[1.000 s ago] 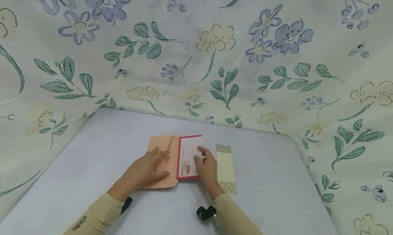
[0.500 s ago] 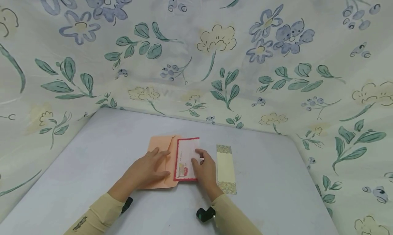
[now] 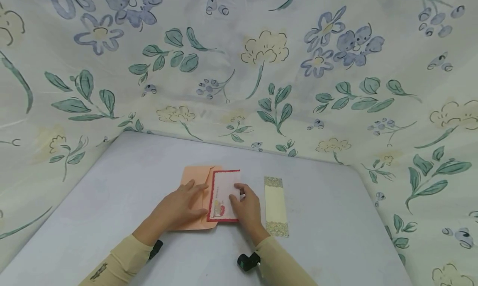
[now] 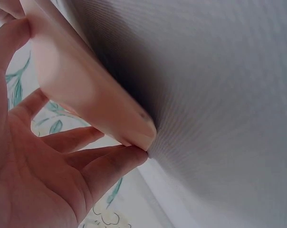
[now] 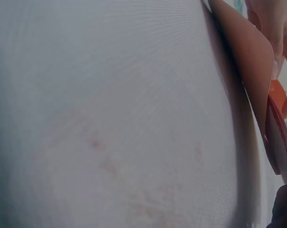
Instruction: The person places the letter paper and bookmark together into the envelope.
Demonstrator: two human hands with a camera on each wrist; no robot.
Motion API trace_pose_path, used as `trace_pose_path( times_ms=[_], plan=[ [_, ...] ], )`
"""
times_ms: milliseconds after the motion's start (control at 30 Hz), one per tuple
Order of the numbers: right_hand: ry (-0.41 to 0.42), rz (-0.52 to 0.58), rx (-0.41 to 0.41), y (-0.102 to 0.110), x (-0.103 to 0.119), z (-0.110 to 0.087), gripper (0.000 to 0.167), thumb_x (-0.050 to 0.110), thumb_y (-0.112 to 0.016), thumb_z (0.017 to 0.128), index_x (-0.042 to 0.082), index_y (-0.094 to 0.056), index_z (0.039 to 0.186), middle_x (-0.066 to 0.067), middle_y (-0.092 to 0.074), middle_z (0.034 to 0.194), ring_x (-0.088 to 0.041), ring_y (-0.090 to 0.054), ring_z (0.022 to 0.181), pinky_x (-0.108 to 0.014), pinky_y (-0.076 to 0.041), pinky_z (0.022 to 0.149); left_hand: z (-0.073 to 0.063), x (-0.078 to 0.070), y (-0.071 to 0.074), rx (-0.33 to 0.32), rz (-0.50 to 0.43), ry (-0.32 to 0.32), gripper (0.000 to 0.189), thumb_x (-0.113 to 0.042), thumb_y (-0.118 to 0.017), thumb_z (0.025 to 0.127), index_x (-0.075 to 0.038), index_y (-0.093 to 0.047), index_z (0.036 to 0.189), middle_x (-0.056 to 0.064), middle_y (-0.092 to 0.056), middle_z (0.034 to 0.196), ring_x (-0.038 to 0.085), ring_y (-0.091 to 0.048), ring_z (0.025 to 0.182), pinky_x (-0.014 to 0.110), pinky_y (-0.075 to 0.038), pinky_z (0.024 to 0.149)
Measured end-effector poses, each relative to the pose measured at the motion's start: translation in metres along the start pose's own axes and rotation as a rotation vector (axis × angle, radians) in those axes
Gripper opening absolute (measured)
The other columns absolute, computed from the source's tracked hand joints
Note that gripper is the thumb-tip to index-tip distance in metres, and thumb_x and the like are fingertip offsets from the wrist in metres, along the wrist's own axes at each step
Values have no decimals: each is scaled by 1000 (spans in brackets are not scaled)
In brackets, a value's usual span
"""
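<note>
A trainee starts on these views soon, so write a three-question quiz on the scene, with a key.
1. Choose one: what colour is the border of the card in the right hand? a) blue b) red c) green
2. True or false: in the head view, the cream strip lies apart from the peach envelope.
3. Fill in: the ____ hand rests on the peach envelope.

Key:
1. b) red
2. True
3. left, as in left hand

Tan sleeves [image 3: 287, 259], dark marking [image 3: 98, 271]; black wrist cameras [image 3: 248, 262]
</note>
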State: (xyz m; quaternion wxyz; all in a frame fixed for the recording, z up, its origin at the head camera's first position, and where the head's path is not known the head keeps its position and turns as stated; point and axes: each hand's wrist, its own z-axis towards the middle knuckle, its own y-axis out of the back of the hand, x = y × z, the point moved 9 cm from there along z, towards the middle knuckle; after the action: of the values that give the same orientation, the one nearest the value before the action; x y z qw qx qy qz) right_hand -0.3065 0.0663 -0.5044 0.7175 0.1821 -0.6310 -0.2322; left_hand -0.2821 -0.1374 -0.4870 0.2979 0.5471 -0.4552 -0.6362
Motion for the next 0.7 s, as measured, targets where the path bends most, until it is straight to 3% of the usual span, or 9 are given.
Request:
trace_pose_path(
  times_ms=[367,700],
  plan=[
    [-23,-4,35,-8,2,-3,33,18,-76,92,13,-69,124,1,-63,100,-8,-50,74,-21,-42,63,0,0,-2,18,5,23,82,-55,-78,83,-22,-49,152,27,-39,156,54,-44,136,68,-44,98],
    [52,-17,44,-10,8,-3,35,22,-75,92,17,-69,126,0,-68,99,-6,-52,72,-22,-45,64,-2,-3,2,-7,15,-15,77,-56,-77,83,-19,-53,147,29,-42,153,56,-48,131,67,-46,97]
  ],
)
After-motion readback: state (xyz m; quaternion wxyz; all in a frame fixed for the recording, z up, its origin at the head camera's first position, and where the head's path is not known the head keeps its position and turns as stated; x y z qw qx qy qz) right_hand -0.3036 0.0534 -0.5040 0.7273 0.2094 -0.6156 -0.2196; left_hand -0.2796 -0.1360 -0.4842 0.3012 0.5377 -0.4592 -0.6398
